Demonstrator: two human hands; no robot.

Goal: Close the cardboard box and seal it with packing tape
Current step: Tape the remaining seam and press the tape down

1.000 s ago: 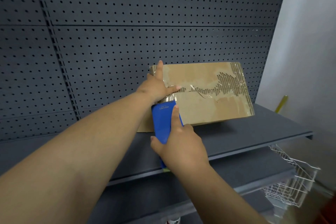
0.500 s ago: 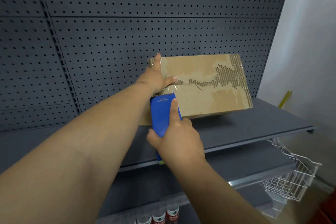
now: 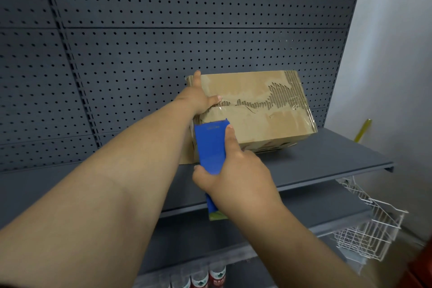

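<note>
A cardboard box (image 3: 254, 110) sits on the dark grey shelf (image 3: 327, 161), its back near the pegboard wall (image 3: 163, 54) and its flaps folded down. The top skin is torn away along the middle seam, baring the ribbed layer, with clear tape shining at the right end. The left hand (image 3: 198, 98) lies on the box's left end, fingers (image 3: 197, 77) straight and spread, thumb pointing along the seam, pressing the flaps flat. The right hand (image 3: 236, 173) grips a blue tape dispenser (image 3: 210, 147), fingers curled round its handle and the forefinger laid straight up its side. The dispenser's top edge meets the near left corner of the box, just below the left hand. On a lower shelf a white wire basket (image 3: 371, 234) hangs off to the right, and a few bottles with red labels (image 3: 208, 277) stand at the bottom. A yellow stick (image 3: 361, 130) leans by the white wall behind the shelf's right end.
</note>
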